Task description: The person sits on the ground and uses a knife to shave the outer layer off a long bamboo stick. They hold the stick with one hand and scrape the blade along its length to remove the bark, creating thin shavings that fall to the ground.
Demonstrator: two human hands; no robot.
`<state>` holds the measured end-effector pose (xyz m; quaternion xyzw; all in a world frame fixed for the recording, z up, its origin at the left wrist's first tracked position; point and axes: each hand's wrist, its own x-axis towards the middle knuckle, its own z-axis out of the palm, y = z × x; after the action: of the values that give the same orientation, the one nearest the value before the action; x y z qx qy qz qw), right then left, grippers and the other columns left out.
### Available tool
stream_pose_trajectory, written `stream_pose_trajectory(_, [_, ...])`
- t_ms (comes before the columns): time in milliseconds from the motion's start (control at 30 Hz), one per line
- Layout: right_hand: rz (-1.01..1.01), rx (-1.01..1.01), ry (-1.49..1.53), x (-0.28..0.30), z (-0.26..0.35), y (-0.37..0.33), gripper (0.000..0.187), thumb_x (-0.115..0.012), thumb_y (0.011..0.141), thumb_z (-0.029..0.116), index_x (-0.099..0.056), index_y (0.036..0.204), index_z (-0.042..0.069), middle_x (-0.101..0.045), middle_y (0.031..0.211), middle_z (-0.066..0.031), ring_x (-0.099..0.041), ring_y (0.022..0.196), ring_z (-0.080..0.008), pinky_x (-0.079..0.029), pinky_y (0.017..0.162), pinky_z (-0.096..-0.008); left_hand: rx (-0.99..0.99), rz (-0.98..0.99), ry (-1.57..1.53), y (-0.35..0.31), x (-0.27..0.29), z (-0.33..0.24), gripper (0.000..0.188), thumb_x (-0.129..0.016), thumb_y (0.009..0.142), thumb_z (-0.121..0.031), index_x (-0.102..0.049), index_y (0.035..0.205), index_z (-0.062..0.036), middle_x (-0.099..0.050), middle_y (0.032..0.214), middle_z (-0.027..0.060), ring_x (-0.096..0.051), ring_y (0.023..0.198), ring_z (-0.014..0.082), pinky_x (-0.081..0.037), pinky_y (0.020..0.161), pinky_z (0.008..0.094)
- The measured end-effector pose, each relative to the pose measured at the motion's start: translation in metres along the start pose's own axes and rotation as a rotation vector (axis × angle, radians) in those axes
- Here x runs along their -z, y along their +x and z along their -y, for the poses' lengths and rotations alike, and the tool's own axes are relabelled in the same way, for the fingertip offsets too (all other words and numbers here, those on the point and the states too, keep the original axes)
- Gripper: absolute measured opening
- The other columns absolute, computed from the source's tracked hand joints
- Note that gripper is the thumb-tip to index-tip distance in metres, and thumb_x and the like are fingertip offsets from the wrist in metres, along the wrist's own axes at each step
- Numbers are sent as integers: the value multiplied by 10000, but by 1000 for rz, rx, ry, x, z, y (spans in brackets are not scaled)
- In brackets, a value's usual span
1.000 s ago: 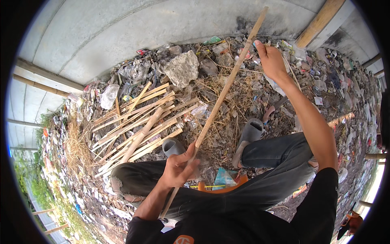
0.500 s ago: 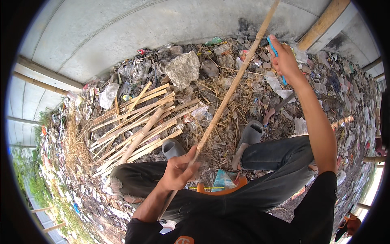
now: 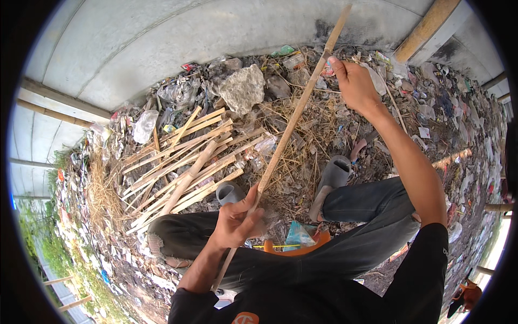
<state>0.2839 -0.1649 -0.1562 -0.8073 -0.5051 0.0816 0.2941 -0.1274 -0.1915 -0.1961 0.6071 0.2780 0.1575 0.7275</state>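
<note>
A long, thin bamboo strip (image 3: 291,121) slants from beside my left hip up toward the far wall. My left hand (image 3: 237,224) is closed round its lower part, thumb on top. At its upper part my right hand (image 3: 356,86) is closed on a small blue-handled knife, mostly hidden by the fingers. The dark blade tip (image 3: 326,54) meets the strip's edge. To the left, several split bamboo strips (image 3: 183,167) lie in a loose pile on the littered ground.
A grey wall (image 3: 216,32) runs across the back, with a rough stone (image 3: 243,89) before it. A dark-bladed tool (image 3: 359,148) lies by my right clog (image 3: 335,171). An orange stool edge (image 3: 321,240) and a bluish plastic bag (image 3: 297,235) show between my legs.
My right hand has moved left and down, bringing the knife from beside the strip onto it. The strip's far end has shifted left. My left hand keeps its hold in nearly the same place.
</note>
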Motion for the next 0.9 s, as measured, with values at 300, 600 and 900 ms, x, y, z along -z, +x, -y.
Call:
stream_pose_trajectory(300, [24, 92, 75, -19, 9, -7, 676, -387, 1092, 495, -592, 728, -36, -514, 554, -202, -548, 549, -413, -435, 568, -497, 44, -52, -97, -2, -4, 2, 568, -591, 973, 66, -385, 1499, 126, -539, 1459, 99, -497, 1220, 68, -380, 1023, 223])
stream_pose_trajectory(600, [230, 318, 51, -42, 52, -70, 641, -367, 1096, 481, -641, 763, 7, -555, 540, -182, -596, 517, -374, -447, 526, -495, -6, -127, -12, 8, -10, -5, 580, -586, 985, 5, -395, 1530, 57, -552, 777, -75, -404, 601, -9, -306, 534, 186])
stream_pose_trajectory(900, [299, 419, 111, -43, 78, -110, 525, -450, 1089, 422, -668, 830, 20, -523, 498, -154, -558, 437, -345, -421, 464, -450, -49, -83, -175, 22, -9, -3, 588, -587, 983, 59, -359, 1524, 104, -619, 1269, 28, -528, 1033, 20, -410, 879, 172])
